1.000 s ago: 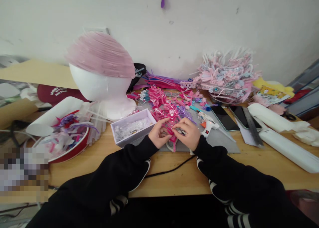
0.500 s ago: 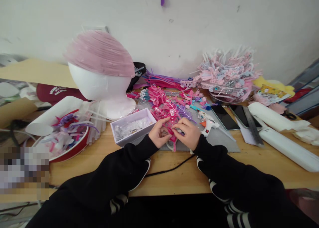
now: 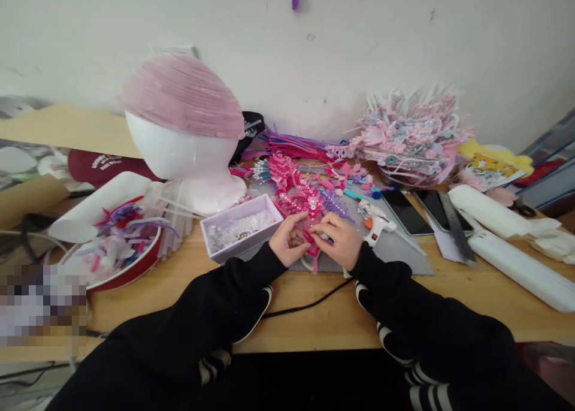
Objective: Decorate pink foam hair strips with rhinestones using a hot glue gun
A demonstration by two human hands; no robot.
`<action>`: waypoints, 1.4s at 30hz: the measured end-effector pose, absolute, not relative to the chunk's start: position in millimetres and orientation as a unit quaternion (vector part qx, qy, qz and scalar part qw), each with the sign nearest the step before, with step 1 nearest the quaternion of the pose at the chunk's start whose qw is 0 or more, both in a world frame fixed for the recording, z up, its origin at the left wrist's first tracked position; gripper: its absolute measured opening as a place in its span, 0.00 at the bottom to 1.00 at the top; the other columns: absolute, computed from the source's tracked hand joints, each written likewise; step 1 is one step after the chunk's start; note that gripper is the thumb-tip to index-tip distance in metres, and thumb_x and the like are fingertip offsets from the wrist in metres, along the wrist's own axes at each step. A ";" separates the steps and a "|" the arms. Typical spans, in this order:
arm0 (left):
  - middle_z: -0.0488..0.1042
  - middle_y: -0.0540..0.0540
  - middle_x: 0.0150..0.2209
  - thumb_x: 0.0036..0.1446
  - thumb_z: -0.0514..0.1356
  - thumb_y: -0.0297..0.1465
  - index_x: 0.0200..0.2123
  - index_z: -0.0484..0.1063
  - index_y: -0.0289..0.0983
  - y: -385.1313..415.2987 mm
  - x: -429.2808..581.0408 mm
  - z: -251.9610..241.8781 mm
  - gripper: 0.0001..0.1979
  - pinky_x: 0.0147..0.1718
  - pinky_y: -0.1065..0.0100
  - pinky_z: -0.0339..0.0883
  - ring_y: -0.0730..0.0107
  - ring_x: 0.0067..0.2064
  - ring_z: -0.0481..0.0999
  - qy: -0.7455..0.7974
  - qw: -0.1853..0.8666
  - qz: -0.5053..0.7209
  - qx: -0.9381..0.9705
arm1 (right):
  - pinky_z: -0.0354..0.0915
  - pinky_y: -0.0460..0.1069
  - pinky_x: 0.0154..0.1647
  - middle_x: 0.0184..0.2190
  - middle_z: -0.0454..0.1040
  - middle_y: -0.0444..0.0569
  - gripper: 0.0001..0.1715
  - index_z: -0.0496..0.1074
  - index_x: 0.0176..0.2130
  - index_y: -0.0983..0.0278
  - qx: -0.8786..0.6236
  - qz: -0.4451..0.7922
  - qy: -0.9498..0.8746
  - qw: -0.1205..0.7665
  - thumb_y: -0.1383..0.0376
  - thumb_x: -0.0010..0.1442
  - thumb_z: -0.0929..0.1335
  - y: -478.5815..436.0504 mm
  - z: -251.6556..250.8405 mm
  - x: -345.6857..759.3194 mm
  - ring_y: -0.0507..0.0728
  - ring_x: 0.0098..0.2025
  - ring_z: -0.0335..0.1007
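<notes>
With fingertips almost together, the left hand (image 3: 287,241) and the right hand (image 3: 341,239) pinch the pink beaded chenille ornament (image 3: 314,209), which lies between them and extends beyond. Probably it is light, soft and bendable; beads may detach, so its fuzzy stem seems safer to hold.

In my left hand (image 3: 287,243) and right hand (image 3: 340,241): fuzzy, matt pink piece (image 3: 313,218) with glossy beads (image 3: 313,203) | left of them: smooth, matt box (image 3: 270,209) | right of them: smooth white plastic glue gun (image 3: 383,226), glassy phone (image 3: 405,211), metal ruler (image 3: 458,231) | under them: smooth wooden bench (image 3: 314,330) | behind them: matt black cloth sleeves (image 3: 229,291)
</notes>
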State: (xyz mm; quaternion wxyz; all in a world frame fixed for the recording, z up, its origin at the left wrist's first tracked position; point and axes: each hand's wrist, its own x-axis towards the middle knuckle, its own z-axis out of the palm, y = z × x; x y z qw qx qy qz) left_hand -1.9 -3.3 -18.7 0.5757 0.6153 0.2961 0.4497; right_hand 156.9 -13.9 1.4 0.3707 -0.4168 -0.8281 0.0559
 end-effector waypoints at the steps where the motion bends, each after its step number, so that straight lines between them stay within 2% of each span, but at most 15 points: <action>1: 0.62 0.49 0.31 0.41 0.61 0.26 0.51 0.53 0.35 -3.2 -1.8 -18.9 0.32 0.23 0.78 0.62 0.82 0.26 0.64 0.297 0.575 0.449 0.616 | 0.62 0.46 0.33 0.30 0.66 0.47 0.09 0.70 0.35 0.61 -0.416 0.058 -0.829 0.370 0.65 0.55 0.62 -13.7 1.4 156.9 0.50 0.31 0.64; 13: 0.62 0.51 0.27 0.40 0.62 0.28 0.52 0.51 0.33 -1.2 -2.9 -20.3 0.35 0.22 0.77 0.62 0.80 0.25 0.63 0.306 0.590 0.447 0.598 | 0.62 0.46 0.34 0.30 0.67 0.48 0.10 0.70 0.35 0.63 -0.408 0.027 -0.834 0.370 0.65 0.56 0.61 -12.9 2.3 160.6 0.51 0.32 0.65; 23: 0.63 0.49 0.30 0.38 0.63 0.29 0.52 0.51 0.34 -1.5 -2.7 -18.8 0.37 0.22 0.78 0.61 0.81 0.26 0.62 0.313 0.606 0.441 0.584 | 0.61 0.45 0.29 0.28 0.66 0.47 0.12 0.72 0.35 0.63 -0.393 0.023 -0.841 0.371 0.64 0.57 0.61 -11.3 -0.6 161.0 0.49 0.28 0.63; 27: 0.62 0.52 0.24 0.38 0.64 0.31 0.54 0.49 0.32 0.4 -3.2 -20.8 0.40 0.22 0.77 0.61 0.80 0.24 0.63 0.323 0.617 0.432 0.574 | 0.61 0.45 0.31 0.28 0.65 0.46 0.11 0.72 0.36 0.63 -0.394 0.067 -0.817 0.415 0.64 0.57 0.61 -12.2 1.7 160.4 0.49 0.29 0.63; 30: 0.62 0.53 0.22 0.37 0.64 0.32 0.54 0.48 0.32 2.5 -2.9 -23.1 0.41 0.21 0.76 0.62 0.79 0.24 0.63 0.326 0.617 0.440 0.565 | 0.59 0.45 0.28 0.27 0.65 0.46 0.11 0.70 0.36 0.63 -0.438 0.112 -0.760 0.466 0.65 0.57 0.60 -12.3 5.4 160.3 0.49 0.26 0.61; 34: 0.63 0.53 0.24 0.38 0.64 0.33 0.52 0.51 0.34 3.3 -2.4 -24.8 0.38 0.22 0.75 0.64 0.79 0.23 0.64 0.306 0.599 0.478 0.565 | 0.57 0.45 0.26 0.25 0.66 0.45 0.13 0.68 0.28 0.66 -0.514 0.174 -0.676 0.498 0.61 0.56 0.61 -9.7 7.7 159.7 0.49 0.24 0.59; 38: 0.64 0.51 0.27 0.41 0.63 0.31 0.50 0.54 0.36 -0.4 -3.4 -20.8 0.32 0.24 0.75 0.65 0.79 0.25 0.65 0.297 0.577 0.511 0.564 | 0.54 0.45 0.23 0.16 0.62 0.42 0.20 0.66 0.18 0.66 -0.556 0.267 -0.674 0.406 0.55 0.53 0.62 -8.8 8.3 156.9 0.48 0.21 0.57; 42: 0.64 0.51 0.27 0.42 0.63 0.30 0.49 0.55 0.36 -0.4 -3.7 -20.6 0.30 0.25 0.76 0.65 0.80 0.26 0.66 0.292 0.565 0.527 0.564 | 0.51 0.44 0.20 0.17 0.63 0.41 0.15 0.69 0.21 0.66 -0.513 0.328 -0.722 0.329 0.57 0.47 0.67 -11.5 7.1 152.5 0.46 0.19 0.53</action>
